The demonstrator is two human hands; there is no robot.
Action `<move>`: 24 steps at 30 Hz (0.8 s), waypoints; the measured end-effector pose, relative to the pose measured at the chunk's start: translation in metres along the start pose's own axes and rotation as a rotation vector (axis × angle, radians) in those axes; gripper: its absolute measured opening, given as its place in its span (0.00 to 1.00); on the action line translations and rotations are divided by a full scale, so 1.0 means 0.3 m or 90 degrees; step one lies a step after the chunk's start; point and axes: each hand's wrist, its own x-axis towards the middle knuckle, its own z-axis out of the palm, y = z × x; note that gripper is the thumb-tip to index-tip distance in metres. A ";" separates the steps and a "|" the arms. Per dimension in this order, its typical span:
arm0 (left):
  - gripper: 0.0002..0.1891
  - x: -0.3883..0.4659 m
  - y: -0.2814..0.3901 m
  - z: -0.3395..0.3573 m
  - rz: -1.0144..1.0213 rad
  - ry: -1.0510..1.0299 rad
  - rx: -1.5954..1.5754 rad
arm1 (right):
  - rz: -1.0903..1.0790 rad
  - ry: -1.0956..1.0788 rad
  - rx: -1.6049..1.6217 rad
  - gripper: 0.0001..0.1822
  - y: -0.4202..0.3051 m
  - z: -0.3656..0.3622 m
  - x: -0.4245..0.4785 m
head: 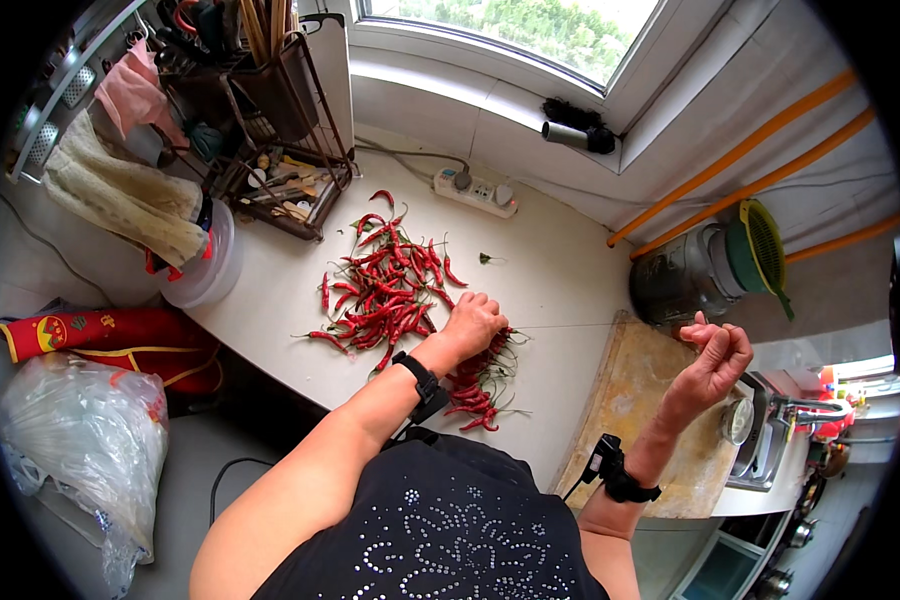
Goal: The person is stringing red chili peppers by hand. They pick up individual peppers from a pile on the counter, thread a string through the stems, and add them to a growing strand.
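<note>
A loose pile of red chili peppers (382,292) with green stems lies on the pale countertop (555,262). Just right of it, my left hand (474,324) is over the upper end of a narrower row of red chilies (474,401) whose stems point right. Its fingers are curled down, and what they touch is hidden. My right hand (712,356) is raised above the wooden board (622,397), thumb and fingers drawn together; whether something thin is between them is unclear. A small green leafy stem (487,259) lies apart near the pile.
A power strip (476,193) sits behind the pile. At the left stand a metal utensil rack (300,202) and a plastic tub (225,262). A dark glass jar (667,277) and green strainer (757,247) are at the right, with a glass lidded jar (736,421) beside the sink (761,450).
</note>
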 end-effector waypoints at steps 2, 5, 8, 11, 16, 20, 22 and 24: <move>0.05 0.001 0.006 -0.002 0.000 0.005 0.011 | 0.005 0.002 -0.001 0.04 0.002 -0.002 -0.004; 0.06 -0.001 0.006 0.000 -0.009 -0.018 0.017 | 0.006 -0.008 -0.001 0.04 0.012 -0.003 -0.012; 0.07 0.005 0.007 0.008 -0.028 -0.040 0.002 | 0.007 -0.009 -0.025 0.04 0.025 0.001 -0.023; 0.08 0.002 0.003 0.014 -0.038 -0.033 0.001 | 0.038 -0.032 -0.026 0.04 0.032 0.024 -0.040; 0.13 -0.012 -0.002 -0.006 -0.030 0.028 -0.054 | 0.104 -0.084 0.014 0.04 0.048 0.075 -0.107; 0.17 -0.030 -0.028 -0.082 -0.063 0.080 -0.086 | 0.129 -0.134 0.019 0.03 0.046 0.109 -0.144; 0.19 -0.038 -0.065 -0.115 -0.091 0.107 -0.097 | 0.139 -0.147 0.016 0.03 0.050 0.122 -0.158; 0.18 -0.034 -0.105 -0.155 -0.085 0.160 -0.074 | 0.146 -0.158 0.024 0.03 0.055 0.139 -0.171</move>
